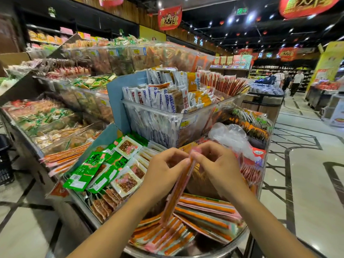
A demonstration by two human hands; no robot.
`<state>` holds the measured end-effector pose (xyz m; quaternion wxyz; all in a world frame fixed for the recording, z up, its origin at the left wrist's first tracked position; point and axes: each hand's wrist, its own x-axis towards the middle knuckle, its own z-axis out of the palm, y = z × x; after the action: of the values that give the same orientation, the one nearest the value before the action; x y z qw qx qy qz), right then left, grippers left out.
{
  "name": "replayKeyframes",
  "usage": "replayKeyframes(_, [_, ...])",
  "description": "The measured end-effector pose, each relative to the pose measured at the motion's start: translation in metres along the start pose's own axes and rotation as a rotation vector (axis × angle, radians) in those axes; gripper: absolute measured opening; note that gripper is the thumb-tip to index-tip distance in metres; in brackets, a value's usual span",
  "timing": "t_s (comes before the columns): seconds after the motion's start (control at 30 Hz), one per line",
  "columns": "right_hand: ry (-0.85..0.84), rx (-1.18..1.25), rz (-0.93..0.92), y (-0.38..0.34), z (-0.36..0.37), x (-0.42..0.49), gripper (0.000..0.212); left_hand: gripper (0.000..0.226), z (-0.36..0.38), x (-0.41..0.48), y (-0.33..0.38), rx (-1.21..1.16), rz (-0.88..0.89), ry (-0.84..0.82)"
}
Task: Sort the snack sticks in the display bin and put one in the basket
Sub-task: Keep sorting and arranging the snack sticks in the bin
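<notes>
Held snack sticks: a thin bunch of long, narrow packets with an orange filling and pale pink sealed edges. The bunch is blurred, so the count cannot be told. It stands nearly upright, its lower end down among the loose ones.
Left hand: fingers curled, pinching the top end of the bunch from the left.
Right hand: fingers curled, pinching the same top end from the right, fingertips meeting those of the left hand.
Loose snack sticks: the same orange and pink kind, lying crisscross in layers.
Display bin: round metal rim, directly below the hands.
Green packets: left of the hands; print too small to read.
White packets: upright in a clear tub, blue letters reading "GUILIAPA".
Yellow tag: on the tub front, figures unreadable.
Red banner: overhead, yellow Chinese characters.
Plastic bag: clear and crumpled, just behind the right hand.
</notes>
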<state>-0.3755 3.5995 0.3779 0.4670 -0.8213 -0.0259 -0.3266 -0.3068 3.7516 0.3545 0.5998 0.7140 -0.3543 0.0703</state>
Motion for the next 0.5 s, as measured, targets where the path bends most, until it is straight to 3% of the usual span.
replayKeyframes(0.3, [0.047,0.205,0.103,0.004,-0.006,0.003,0.026,0.006,0.014,0.008,-0.003,-0.143,-0.010,0.025])
replayKeyframes(0.5, [-0.032,0.146,0.170,0.015,-0.001,-0.008,0.008,0.010,0.009,0.014,0.000,-0.250,-0.063,0.106])
